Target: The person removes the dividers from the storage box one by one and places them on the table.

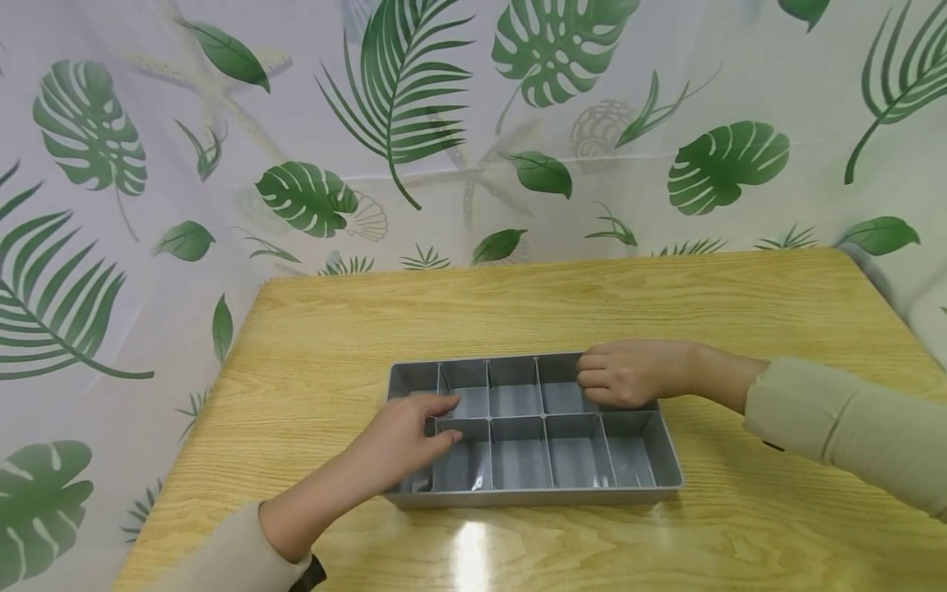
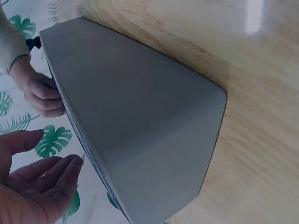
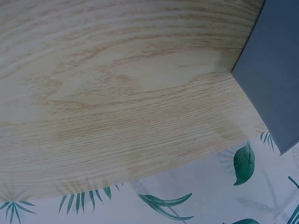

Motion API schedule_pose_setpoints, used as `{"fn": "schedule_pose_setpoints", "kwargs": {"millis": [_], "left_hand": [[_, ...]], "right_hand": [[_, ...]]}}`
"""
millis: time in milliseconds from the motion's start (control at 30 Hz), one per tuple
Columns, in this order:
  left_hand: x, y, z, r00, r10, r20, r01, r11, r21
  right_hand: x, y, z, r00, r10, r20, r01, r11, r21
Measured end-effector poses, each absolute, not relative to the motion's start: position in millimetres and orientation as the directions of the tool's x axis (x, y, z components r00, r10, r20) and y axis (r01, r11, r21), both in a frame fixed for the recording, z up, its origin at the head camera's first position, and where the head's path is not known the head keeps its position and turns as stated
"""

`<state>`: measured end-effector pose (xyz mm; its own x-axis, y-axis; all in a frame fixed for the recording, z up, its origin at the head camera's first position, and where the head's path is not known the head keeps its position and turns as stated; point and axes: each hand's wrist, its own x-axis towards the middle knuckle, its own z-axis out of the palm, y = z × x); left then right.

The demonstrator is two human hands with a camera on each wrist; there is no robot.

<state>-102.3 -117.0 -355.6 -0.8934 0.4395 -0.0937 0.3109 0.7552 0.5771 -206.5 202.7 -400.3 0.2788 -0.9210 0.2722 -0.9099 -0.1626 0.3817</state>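
Observation:
A long grey plastic tray (image 1: 533, 497) with two rows of compartments lies on the table. Over its left end is my left hand (image 1: 403, 427), thumb and fingers spread apart with nothing between them. The left wrist view shows that hand (image 2: 35, 191) beside the tray's wall (image 2: 131, 102), fingers loosely bent. My right hand (image 1: 621, 374) reaches into the back right compartment, knuckles up and fingers curled. Its fingertips are hidden, and I cannot tell whether they hold anything. The right wrist view catches only the tray's outer side (image 3: 275, 70), no hand.
The wooden table (image 1: 333, 321) extends around the tray on all sides. Behind it and to the left hangs a white cloth (image 1: 459, 164) with green leaf prints. Thin dividers (image 1: 490, 452) stand upright between the compartments; bright glints show in the front row.

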Motion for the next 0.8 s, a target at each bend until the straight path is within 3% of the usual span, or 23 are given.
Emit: {"fn": "schedule_pose_setpoints", "kwargs": {"millis": [800], "left_hand": [[-135,-45,-349,-0.710,0.673,-0.208,0.659,0.739,0.143]], "right_hand": [[-206,205,-401,0.285,-0.926,0.246,-0.912,-0.183,0.367]]}}
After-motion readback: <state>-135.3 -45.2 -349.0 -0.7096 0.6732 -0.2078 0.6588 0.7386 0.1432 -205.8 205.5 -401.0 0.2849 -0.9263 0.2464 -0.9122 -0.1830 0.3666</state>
